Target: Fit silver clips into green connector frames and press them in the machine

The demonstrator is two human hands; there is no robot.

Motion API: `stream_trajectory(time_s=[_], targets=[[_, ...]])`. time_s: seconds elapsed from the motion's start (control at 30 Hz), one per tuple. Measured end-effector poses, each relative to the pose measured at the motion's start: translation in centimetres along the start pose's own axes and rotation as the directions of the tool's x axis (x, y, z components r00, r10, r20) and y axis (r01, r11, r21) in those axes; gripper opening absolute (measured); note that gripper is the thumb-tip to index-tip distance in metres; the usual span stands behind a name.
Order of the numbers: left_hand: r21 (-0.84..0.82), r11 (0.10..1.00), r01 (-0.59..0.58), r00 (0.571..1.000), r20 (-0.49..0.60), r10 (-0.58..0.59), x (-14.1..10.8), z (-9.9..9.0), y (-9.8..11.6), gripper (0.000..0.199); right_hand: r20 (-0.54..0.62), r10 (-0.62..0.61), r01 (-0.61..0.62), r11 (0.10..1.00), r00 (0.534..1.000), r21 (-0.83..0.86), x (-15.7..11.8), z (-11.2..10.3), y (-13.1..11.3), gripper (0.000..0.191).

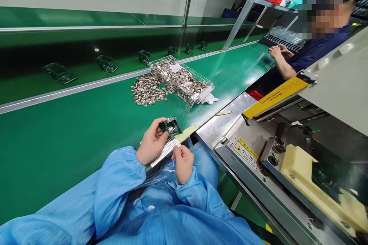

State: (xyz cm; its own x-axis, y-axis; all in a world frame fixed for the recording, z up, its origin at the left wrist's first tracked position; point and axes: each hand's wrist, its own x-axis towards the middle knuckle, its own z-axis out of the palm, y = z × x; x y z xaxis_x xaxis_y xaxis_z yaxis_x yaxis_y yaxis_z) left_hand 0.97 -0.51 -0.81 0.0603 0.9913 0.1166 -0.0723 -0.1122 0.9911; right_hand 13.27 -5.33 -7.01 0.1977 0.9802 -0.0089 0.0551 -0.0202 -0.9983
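My left hand [152, 142] grips a dark green, partly clear plastic part [171, 127] with small metal pieces in its middle. Below that part lies a strip of small silvery-white pieces [166, 152] in rows, slanting up to the right. The fingers of my right hand [183, 160] are pinched together at the strip's right edge; whatever is between them is too small to name. Beyond my hands, a clear tray [209, 91] holds a heap of small metal pieces, and a loose pile of similar pieces [148, 90] lies to its left.
A machine with a yellow warning label [245, 154] stands at the right beside a metal ledge [232, 113]. Several dark plastic parts [106, 63] sit on the dark green belt [31, 53] behind the rail. A person [313, 46] works at the far right.
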Motion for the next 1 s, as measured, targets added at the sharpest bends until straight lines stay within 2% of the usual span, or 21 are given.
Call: stream_trajectory(time_s=[0.13,0.27,0.4,0.57,0.67,0.8,0.9,1.0], targets=[[0.002,1.0,0.012,1.0,0.005,-0.012,0.0,0.1,0.1,0.04,0.012,-0.072,0.073,0.994,0.997,-0.08,-0.8,0.1,1.0,0.043],[-0.014,1.0,0.02,1.0,-0.014,-0.02,0.1,0.1,-0.1,0.041,0.108,-0.091,0.108,0.981,0.99,-0.164,-1.0,-0.4,1.9,0.043],[-0.098,0.995,-0.02,0.999,-0.039,0.017,0.3,-0.2,-0.3,0.041,0.232,0.021,0.04,0.966,0.972,-0.256,0.0,-1.9,3.3,0.036],[-0.153,0.988,-0.031,0.998,-0.051,0.023,0.4,-0.6,-0.1,0.044,0.224,0.153,-0.065,0.933,0.963,-0.355,1.3,-3.9,3.8,0.032],[-0.176,0.984,-0.017,0.999,-0.043,0.009,0.1,-0.8,0.2,0.046,0.216,0.162,-0.077,0.931,0.963,-0.356,1.4,-5.1,2.3,0.032],[-0.224,0.974,0.016,1.0,0.001,-0.016,-0.6,-0.8,0.2,0.044,0.214,0.109,-0.04,0.953,0.971,-0.302,1.1,-6.7,-1.9,0.033],[-0.204,0.979,0.008,0.999,0.04,0.0,-1.1,-0.6,0.1,0.04,0.137,-0.087,0.118,0.964,0.987,-0.238,1.1,-6.9,-5.6,0.021],[-0.169,0.986,-0.001,0.997,0.073,0.013,-1.5,-0.5,-0.1,0.039,0.048,-0.294,0.297,0.94,0.955,-0.169,1.4,-5.4,-8.2,0.006]])
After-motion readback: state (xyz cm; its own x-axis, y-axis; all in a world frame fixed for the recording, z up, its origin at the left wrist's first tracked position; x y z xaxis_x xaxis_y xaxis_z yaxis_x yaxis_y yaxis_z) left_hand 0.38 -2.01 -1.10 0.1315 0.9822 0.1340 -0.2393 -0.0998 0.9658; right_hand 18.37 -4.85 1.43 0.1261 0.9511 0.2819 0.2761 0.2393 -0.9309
